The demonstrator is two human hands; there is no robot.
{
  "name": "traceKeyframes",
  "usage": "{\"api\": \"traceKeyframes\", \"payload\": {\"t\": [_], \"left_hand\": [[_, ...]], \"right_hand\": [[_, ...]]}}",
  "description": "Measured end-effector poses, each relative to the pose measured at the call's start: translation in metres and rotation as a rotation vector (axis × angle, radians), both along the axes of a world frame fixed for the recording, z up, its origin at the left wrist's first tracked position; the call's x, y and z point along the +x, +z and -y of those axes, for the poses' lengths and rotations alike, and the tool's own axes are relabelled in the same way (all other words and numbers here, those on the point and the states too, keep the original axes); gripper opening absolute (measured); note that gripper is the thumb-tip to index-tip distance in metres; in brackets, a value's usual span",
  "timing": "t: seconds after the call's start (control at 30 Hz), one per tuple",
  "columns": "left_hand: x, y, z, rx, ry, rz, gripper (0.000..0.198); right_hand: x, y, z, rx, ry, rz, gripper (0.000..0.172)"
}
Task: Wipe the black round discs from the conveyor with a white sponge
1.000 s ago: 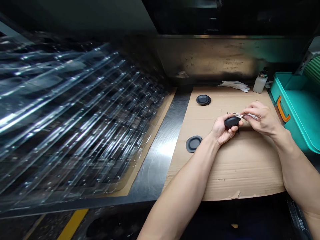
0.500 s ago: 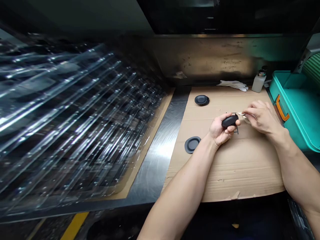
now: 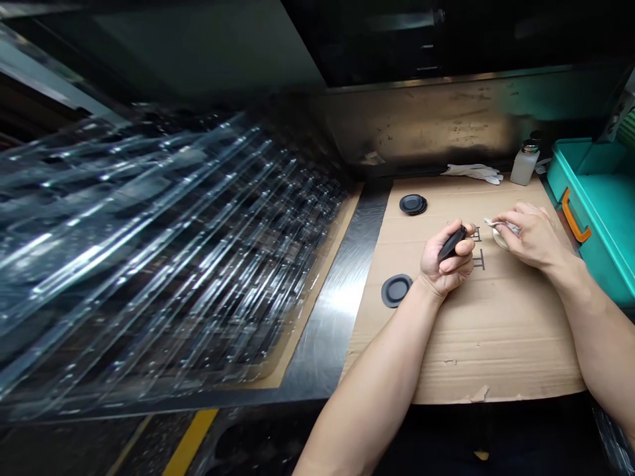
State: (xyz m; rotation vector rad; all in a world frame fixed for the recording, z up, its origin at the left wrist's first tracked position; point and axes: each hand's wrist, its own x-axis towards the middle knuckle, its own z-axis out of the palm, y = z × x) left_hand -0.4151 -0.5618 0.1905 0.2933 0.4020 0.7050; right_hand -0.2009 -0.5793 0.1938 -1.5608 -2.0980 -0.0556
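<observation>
My left hand [image 3: 436, 268] is closed around a small black oval part [image 3: 452, 244], tilted so its narrow edge faces me. To its right, my right hand [image 3: 533, 237] pinches a scrap of white cloth [image 3: 490, 222], a short way apart from the part. Below those fingers a pale round object [image 3: 500, 240] is partly hidden; its kind I cannot make out. A dark oval dish-like piece [image 3: 397, 291] lies on the cardboard [image 3: 491, 330] left of my forearm. Farther back rests a small stack of similar black pieces [image 3: 413, 204].
Stacked clear plastic trays [image 3: 198, 264] fill the left side. A teal bin [image 3: 608, 231] with an orange handle [image 3: 575, 217] stands at the right. White gloves [image 3: 473, 172] and a white bottle with a metal top [image 3: 524, 164] are at the back.
My left hand has turned the black part from its broad face onto its edge, fingers curling in further. My right hand still pinches the cloth. The whole view has shifted slightly.
</observation>
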Motion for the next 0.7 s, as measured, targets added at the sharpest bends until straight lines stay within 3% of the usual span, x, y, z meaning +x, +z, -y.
{"api": "traceKeyframes", "payload": {"t": [0.13,0.3,0.43,0.53,0.7], "left_hand": [[0.001,0.002,0.0,0.041,0.001,-0.02,0.035],[0.007,0.005,-0.006,0.051,0.134,-0.015,0.048],[0.007,-0.004,-0.017,0.047,0.287,-0.024,0.05],[0.005,-0.012,-0.023,0.049,0.341,-0.024,0.048],[0.016,-0.02,-0.024,0.073,0.391,-0.049,0.036]], "right_hand": [[0.003,0.0,0.0,-0.011,-0.071,0.011,0.029],[0.014,-0.007,-0.001,-0.012,-0.34,0.066,0.032],[0.013,-0.014,0.002,-0.104,-0.173,0.169,0.042],[0.009,-0.014,0.003,-0.193,-0.106,0.253,0.027],[-0.009,-0.013,0.0,0.047,-0.174,-0.003,0.036]]}}
